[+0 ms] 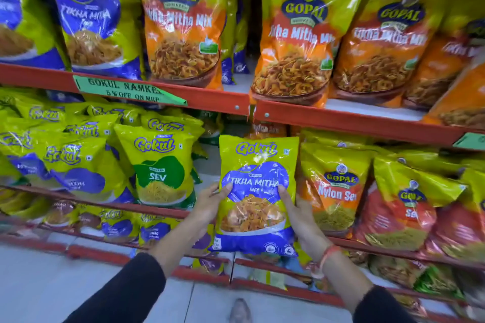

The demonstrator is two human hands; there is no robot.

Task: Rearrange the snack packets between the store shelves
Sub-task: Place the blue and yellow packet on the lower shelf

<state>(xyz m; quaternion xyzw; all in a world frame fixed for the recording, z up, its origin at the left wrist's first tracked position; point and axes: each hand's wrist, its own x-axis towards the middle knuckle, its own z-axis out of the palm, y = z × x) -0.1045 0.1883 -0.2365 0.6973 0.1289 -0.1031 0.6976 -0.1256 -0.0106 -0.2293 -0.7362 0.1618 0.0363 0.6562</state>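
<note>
At centre frame, slightly toward six o'clock, I observe a Gokul Tikha Mitha Mix packet (pixel 256 191) held upright in front of the middle shelf (pixel 157 211), in the gap between a green Gokul Sev packet (pixel 160 165) at its nine o'clock and a Gopal Nylon Sev packet (pixel 337 186) at its three o'clock. I cannot tell whether its base rests on the shelf or hangs clear. My left hand (pixel 210 203) grips the packet's left edge, thumb across the front and the remaining fingers hidden behind. My right hand (pixel 298 214) grips the right edge likewise, thumb laid on the blue panel; a red thread band (pixel 328 253) sits at that wrist. Both forearms enter from six o'clock in dark sleeves. At twelve o'clock, the upper shelf (pixel 354 120) carries three orange Gopal Tikha Mitha Mix packets (pixel 296 42) standing upright, with larger Gokul packets (pixel 90 16) toward ten o'clock. A green offer label (pixel 126 90) is fixed to the red shelf edge there. A shoe tip (pixel 240 311) shows at six o'clock on the floor.
</note>
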